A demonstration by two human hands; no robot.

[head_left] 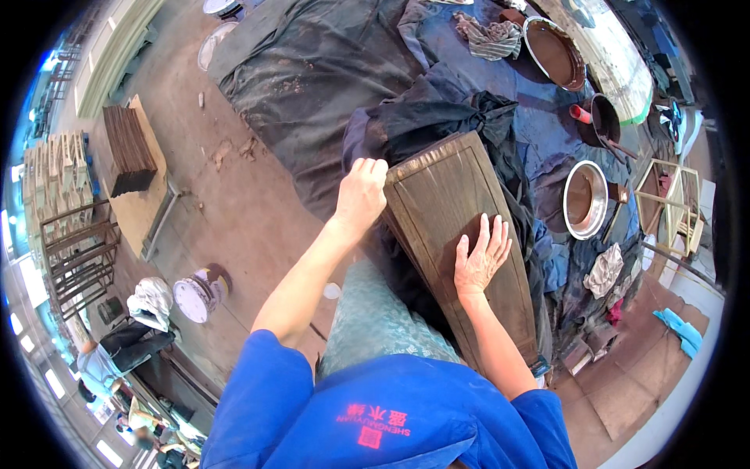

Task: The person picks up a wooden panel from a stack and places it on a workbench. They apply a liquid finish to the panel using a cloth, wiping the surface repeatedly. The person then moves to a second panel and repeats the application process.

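A long brown wooden panel (449, 195) with a framed, cabinet-door-like face lies slantwise before me on dark cloth. At least one more board edge shows beneath its left side. My left hand (362, 191) is closed in a fist at the panel's far left corner; whatever its curled fingers may hold is hidden. Flat on the panel's face, toward its right side, rests my right hand (483, 258), fingers spread and nothing gripped. Bunched dark cloth (437, 117) lies just beyond the panel's far end.
Right of the panel stand a steel bowl (586, 199) of brown liquid, a dark pan (603, 121) and a larger basin (555, 53). Crumpled rags (603, 270) lie nearby. On the floor at left are a paint bucket (201, 293) and stacked brown boards (129, 148). People work at lower left.
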